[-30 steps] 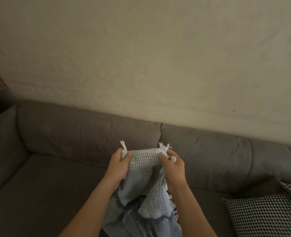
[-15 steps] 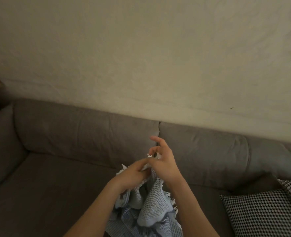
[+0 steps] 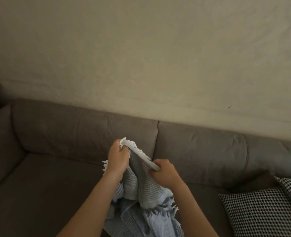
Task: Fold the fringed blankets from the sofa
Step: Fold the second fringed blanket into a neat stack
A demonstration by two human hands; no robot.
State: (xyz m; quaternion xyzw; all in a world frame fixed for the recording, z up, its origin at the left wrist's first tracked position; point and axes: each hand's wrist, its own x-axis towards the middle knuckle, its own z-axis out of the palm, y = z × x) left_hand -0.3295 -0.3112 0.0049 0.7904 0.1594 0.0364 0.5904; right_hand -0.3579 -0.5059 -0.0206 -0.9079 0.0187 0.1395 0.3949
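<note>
**Q:** Where is the blanket [image 3: 141, 190] hanging?
**A:** It is hanging mid-scene, near the viewer, in front of the sofa [image 3: 55, 137] seat. Its lower folds are running off the near edge of the view, so contact with the seat cannot be told.

**Q:** What is the left hand [image 3: 118, 157] doing?
**A:** Its grip is curling round a bunched white corner, the highest point of the cloth. Fringe [image 3: 105, 166] is sticking out beside the wrist.

**Q:** And the right hand [image 3: 164, 173]?
**A:** Its grip is pinching the white hem [image 3: 141, 153] lower and further right. The hem is stretching between the two hands and sloping down to the right.

**Q:** What else is showing?
**A:** A black-and-white checked cushion [image 3: 261, 211] is resting on the sofa at the near right, well apart from the hands. A pale wall [image 3: 141, 57] is filling the far half.
</note>
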